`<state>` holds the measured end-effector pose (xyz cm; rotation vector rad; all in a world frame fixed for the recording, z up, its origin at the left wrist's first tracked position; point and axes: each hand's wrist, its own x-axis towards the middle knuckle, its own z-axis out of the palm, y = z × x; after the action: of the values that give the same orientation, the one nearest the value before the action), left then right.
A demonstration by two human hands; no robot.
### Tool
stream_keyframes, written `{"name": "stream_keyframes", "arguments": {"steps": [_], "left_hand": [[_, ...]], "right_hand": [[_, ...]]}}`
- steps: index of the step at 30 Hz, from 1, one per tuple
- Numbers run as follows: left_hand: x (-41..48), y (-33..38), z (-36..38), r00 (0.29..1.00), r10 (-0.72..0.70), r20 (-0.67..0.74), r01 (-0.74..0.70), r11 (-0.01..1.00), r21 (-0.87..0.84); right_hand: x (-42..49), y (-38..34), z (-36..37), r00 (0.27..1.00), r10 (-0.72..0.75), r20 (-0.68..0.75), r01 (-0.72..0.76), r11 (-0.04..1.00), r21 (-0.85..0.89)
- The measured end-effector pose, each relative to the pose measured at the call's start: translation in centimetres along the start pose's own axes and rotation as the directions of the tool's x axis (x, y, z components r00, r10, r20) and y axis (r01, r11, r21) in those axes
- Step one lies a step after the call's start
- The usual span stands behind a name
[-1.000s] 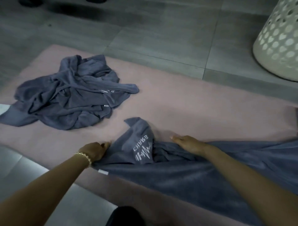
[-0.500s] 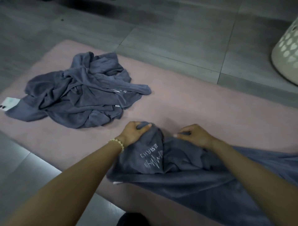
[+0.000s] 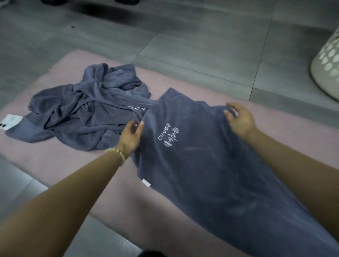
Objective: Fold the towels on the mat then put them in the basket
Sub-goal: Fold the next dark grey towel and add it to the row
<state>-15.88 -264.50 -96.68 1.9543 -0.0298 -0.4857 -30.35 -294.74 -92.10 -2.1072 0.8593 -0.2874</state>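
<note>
A blue-grey towel (image 3: 211, 165) with a white logo lies spread along the pink mat (image 3: 60, 165), running from the middle to the lower right. My left hand (image 3: 131, 136) pinches its left edge beside the logo. My right hand (image 3: 239, 119) holds the far edge, fingers curled over it, and the cloth there is slightly lifted. A crumpled pile of the same blue-grey towels (image 3: 88, 113) sits on the mat's left part, touching the spread towel's far corner. The white perforated basket (image 3: 328, 64) stands on the floor at the right edge, partly cut off.
A white phone (image 3: 11, 122) lies at the mat's left edge, partly under the pile. Grey floor tiles (image 3: 183, 36) surround the mat. Dark shapes (image 3: 53, 1) sit at the top edge. A small white label (image 3: 146, 182) hangs from the towel's near edge.
The bunched end of the towel has been pulled open and spread flat toward the pile. Both hands moved apart and farther from me, and the logo now lies flat.
</note>
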Motion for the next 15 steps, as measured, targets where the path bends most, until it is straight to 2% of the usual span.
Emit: {"name": "stream_keyframes", "arguments": {"steps": [3, 4, 6, 9, 11, 15], "left_hand": [[-2.8, -5.6, -0.3, 0.994, -0.101, -0.044, 0.107, 0.981, 0.163], [-3.6, -6.9, -0.7, 0.986, -0.146, -0.083, 0.161, 0.961, 0.225], [-4.9, -7.9, -1.3, 0.956, -0.242, -0.168, 0.277, 0.932, 0.235], [-5.6, -7.9, -1.5, 0.942, -0.315, -0.116, 0.329, 0.936, 0.127], [-6.1, -7.2, -0.7, 0.927, -0.370, -0.066, 0.373, 0.927, 0.041], [-7.8, -5.4, 0.6, 0.868, -0.491, -0.079, 0.494, 0.869, 0.019]], "right_hand": [[-6.0, 2.1, 2.6, 0.988, -0.117, 0.098, 0.121, 0.992, -0.036], [-8.0, 2.4, 3.5, 0.984, -0.104, 0.144, 0.105, 0.994, 0.002], [-11.9, 2.6, 5.1, 0.961, -0.045, 0.274, 0.023, 0.996, 0.081], [-16.4, 2.7, 7.1, 0.895, 0.051, 0.443, -0.079, 0.996, 0.045], [-18.2, 3.0, 8.2, 0.875, 0.132, 0.465, -0.136, 0.990, -0.025], [-19.8, 2.9, 9.6, 0.905, 0.216, 0.367, -0.179, 0.975, -0.132]]}}
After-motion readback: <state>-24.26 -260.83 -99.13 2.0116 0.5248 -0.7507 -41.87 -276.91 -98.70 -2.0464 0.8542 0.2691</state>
